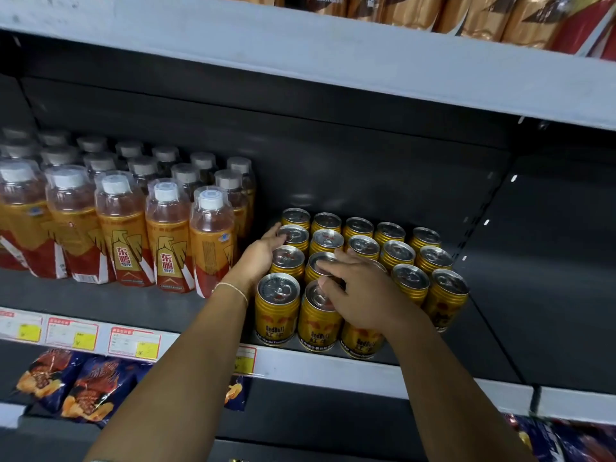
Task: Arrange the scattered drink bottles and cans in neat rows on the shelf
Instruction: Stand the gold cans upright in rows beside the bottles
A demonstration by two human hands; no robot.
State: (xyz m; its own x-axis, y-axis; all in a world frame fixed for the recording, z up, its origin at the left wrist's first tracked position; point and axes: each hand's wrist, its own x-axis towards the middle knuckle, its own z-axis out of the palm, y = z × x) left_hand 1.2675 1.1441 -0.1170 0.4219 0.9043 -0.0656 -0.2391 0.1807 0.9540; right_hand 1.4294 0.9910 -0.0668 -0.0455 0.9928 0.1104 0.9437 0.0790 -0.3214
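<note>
— While both forearms reach up from six o'clock, what does the right hand (358, 295) do?
— Palm down, it lies over the front cans (363, 258) at centre, fingers spread across their tops, thumb on one lid.
— And the left hand (263, 253)?
— At nine o'clock of the cans, fingers straight, pressing the side of the leftmost column; a thin bracelet (233, 288) circles the wrist.
— Farther back?
— Cans stand in rows on the shelf (333, 365); bottles (126, 215) stand at nine o'clock.

Single head view, forward and down, close to shelf (300, 365)
</note>
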